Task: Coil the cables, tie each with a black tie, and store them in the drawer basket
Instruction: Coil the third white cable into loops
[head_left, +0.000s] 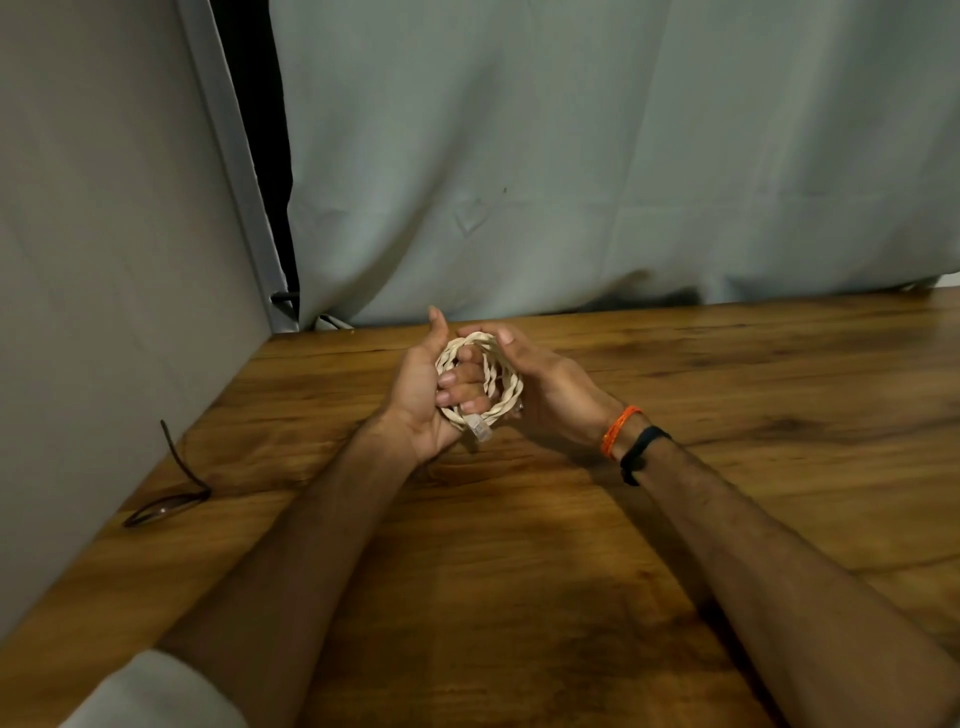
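Above the wooden table (571, 545), near its far edge, two bare hands hold a pale twisted cable (493, 374) that is wound into a small round coil. The left hand (415, 400) has its fingers poked through the middle of the coil and curled around the loops, so it grips the coil from the inside. The right hand (545, 384) cups the other side, with its thumb and fingers bent over the top of the loops. A clear plug end (479, 429) sticks out at the bottom of the coil, close to the left palm. I think the coiling step for this cable is almost done, because no loose length hangs down that I can see. A thin dark tie (176, 488) lies on the table by the left wall (104, 312), well apart from the hands. The next step is likely the tying. One hand should keep squeezing the loops so they do not spring open, while the other reaches over to the left for the tie. The drawer basket is not in view, so I cannot tell where the coil will go after that.
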